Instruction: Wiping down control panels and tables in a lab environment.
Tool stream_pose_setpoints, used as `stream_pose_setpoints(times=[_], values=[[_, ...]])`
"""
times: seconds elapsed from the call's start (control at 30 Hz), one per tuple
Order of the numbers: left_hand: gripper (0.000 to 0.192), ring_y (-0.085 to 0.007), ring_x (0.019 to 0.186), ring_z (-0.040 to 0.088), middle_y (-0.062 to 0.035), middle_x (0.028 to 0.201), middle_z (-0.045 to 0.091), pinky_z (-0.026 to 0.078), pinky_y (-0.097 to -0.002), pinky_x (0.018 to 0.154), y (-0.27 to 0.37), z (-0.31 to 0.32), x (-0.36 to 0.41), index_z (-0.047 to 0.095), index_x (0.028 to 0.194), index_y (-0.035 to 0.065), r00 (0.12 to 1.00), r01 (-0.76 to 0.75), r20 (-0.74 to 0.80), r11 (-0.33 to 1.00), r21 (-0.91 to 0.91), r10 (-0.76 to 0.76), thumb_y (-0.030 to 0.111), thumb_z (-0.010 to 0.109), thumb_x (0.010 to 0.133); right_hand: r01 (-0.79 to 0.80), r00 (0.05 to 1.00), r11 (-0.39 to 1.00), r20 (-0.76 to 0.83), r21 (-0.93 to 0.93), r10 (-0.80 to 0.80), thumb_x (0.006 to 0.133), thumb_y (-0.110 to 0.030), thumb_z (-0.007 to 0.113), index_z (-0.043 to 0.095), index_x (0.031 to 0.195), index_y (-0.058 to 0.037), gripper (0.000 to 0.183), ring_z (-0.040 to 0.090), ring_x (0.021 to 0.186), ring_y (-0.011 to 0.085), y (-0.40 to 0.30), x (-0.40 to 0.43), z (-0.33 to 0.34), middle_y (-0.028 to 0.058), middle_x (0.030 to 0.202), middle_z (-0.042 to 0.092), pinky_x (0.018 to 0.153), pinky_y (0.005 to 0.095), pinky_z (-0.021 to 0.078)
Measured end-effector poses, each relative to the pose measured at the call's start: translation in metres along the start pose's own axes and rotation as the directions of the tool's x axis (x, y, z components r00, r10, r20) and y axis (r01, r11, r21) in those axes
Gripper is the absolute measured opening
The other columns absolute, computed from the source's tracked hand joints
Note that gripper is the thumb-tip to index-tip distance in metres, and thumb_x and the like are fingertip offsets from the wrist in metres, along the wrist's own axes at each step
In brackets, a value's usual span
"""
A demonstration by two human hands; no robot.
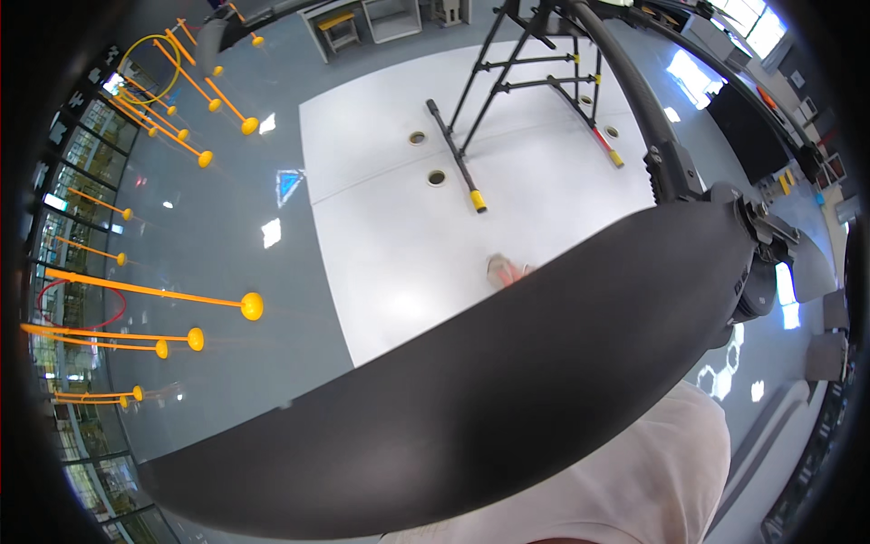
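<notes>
Neither of my hands is in view. A large black drone propeller blade stretches across the view close before me and hides much of what lies below. At the right its root meets a motor mount on the end of a dark tubular drone arm. The drone's black landing gear stands on a white tabletop, its skids ending in yellow tips. Just past the blade's edge shows a small blurred beige and pink object; I cannot tell what it is. Pale clothing on my body appears beneath the blade.
Several orange poles on round yellow bases stand on the grey floor at left, with a yellow hoop and a red hoop. Round holes pierce the tabletop. A stool and a white cabinet stand at the back.
</notes>
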State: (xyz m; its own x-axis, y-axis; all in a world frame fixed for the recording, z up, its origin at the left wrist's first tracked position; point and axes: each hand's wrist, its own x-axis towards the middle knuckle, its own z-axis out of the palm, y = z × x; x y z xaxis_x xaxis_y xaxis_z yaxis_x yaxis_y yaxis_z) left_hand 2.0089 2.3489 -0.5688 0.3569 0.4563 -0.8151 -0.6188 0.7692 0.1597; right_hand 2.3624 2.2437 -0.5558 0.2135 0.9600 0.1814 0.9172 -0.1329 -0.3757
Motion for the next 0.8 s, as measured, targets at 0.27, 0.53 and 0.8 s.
stream_pose_setpoints(times=[0.27,0.53,0.8], values=[[0.060,-0.0267,0.128,0.031,-0.0113,0.135,0.035,0.023,-0.0468,0.106,-0.001,-0.026,-0.021,0.028,0.137,0.0082,1.000,0.016,0.015,0.999,-0.040,-0.015,0.032,0.050,0.087,0.388,0.804,0.902,0.409,0.189,-0.432,0.086,-0.019,0.043,0.021,0.143,-0.0127,0.061,0.020,0.133,0.0394,-0.106,0.050,0.087,0.0148,0.149,0.015,0.105,0.0629,0.0069],[0.056,-0.0246,0.126,0.035,-0.0099,0.130,0.042,0.025,-0.0464,0.105,0.000,-0.040,-0.033,0.032,0.136,0.0075,0.999,0.030,0.012,0.999,-0.044,-0.030,0.034,0.047,0.088,0.560,0.784,0.827,0.290,0.048,-0.548,0.081,-0.019,0.055,0.026,0.141,-0.0251,0.068,0.035,0.125,0.0368,-0.172,0.151,0.116,0.0068,0.147,0.023,0.107,0.0510,0.0218],[0.054,-0.0226,0.123,0.040,-0.0085,0.126,0.048,0.027,-0.0461,0.104,0.003,-0.052,-0.044,0.035,0.134,0.0069,1.000,0.002,0.024,0.999,-0.050,0.000,0.035,0.045,0.090,-0.087,0.979,0.987,0.195,0.132,0.061,0.084,-0.025,0.054,0.039,0.131,-0.0165,0.050,0.045,0.114,0.0359,-0.127,0.211,0.093,0.0144,0.136,0.039,0.097,0.0465,0.0352]])
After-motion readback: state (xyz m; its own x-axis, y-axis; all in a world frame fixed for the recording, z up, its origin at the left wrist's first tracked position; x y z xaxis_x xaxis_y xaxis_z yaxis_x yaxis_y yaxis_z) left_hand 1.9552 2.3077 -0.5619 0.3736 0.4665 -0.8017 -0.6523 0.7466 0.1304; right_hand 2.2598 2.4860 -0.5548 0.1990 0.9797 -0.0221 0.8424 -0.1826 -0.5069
